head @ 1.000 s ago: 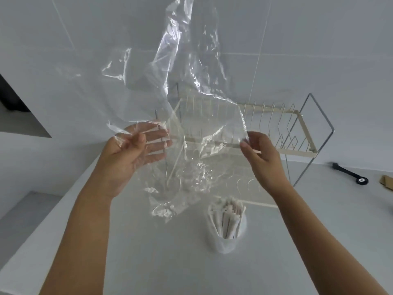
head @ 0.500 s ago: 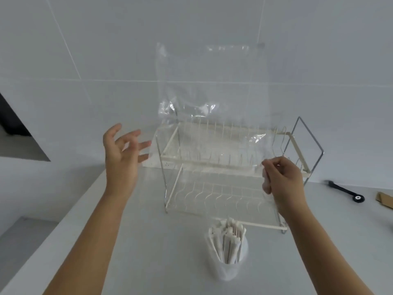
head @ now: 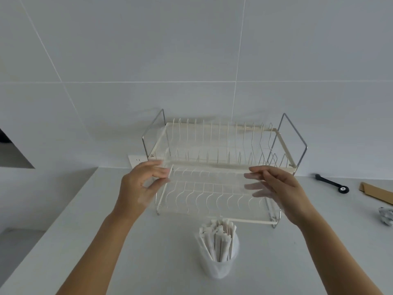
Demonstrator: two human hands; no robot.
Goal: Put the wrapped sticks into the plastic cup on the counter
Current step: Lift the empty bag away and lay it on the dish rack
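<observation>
A clear plastic cup stands upright on the white counter in front of me, filled with several paper-wrapped sticks that poke out of its top. Above and behind it, a nearly invisible clear plastic bag is stretched flat between my hands. My left hand pinches the bag's left edge between thumb and fingers. My right hand grips the right edge, with its fingers blurred behind the plastic. Both hands are well above the cup and apart from it.
A cream two-tier wire dish rack stands against the tiled wall just behind my hands. On the right of the counter lie a black tool, a cardboard piece and crumpled foil. The counter's edge drops off on the left.
The bag was crumpled and held high, then hung from my right hand alone. Now it is lowered and pulled flat, and my left hand has taken hold of it again.
</observation>
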